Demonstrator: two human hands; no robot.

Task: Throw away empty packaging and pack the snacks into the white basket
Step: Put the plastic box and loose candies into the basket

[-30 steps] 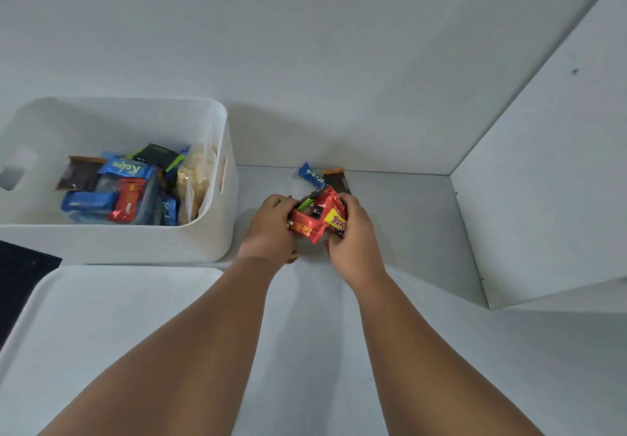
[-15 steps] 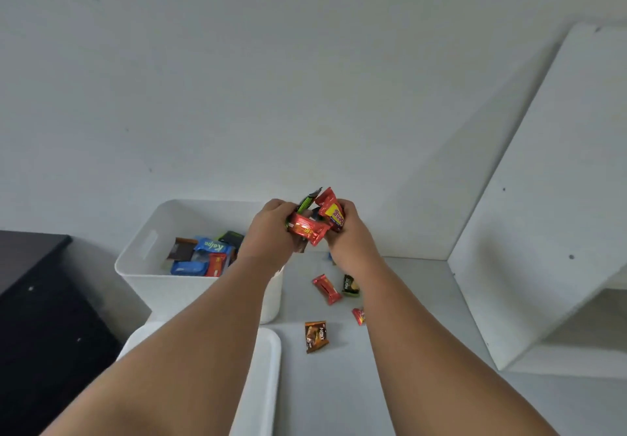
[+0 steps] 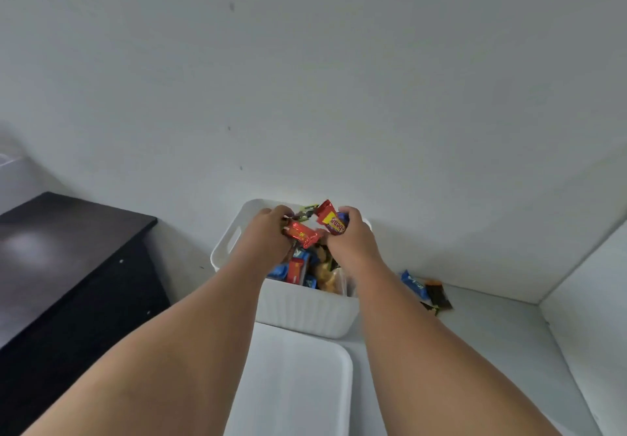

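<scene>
I have both hands over the white basket (image 3: pixel 305 317), which sits against the wall at the back of the counter (image 3: pixel 492 350), and between them I am carrying a small bundle of snacks. My left hand (image 3: pixel 266 235) is curled round a red bar (image 3: pixel 302 234). My right hand (image 3: pixel 354 244) pinches a red-and-yellow packet (image 3: pixel 333 222) that stands up above my knuckles. A green-edged wrapper (image 3: pixel 307 212) pokes out between the two, and I cannot tell which hand has hold of it. The bundle hangs above the open top of the basket and seems clear of the packed snacks (image 3: pixel 294 271) lying in it below. So I judge this to be the dropping step: the handful is over the basket and only needs letting go. The next move calls for lowering the hands a little and loosening all the fingers together, so the packets fall inside the rim and none slides over the far wall or onto the white tray (image 3: pixel 295 384) just in front. After that there is more to gather: a blue packet (image 3: pixel 414 283) and a brown packet (image 3: pixel 439 294) lie on the counter just to the right of the basket, partly behind my right forearm. Whether either of them is empty I cannot tell from here.
</scene>
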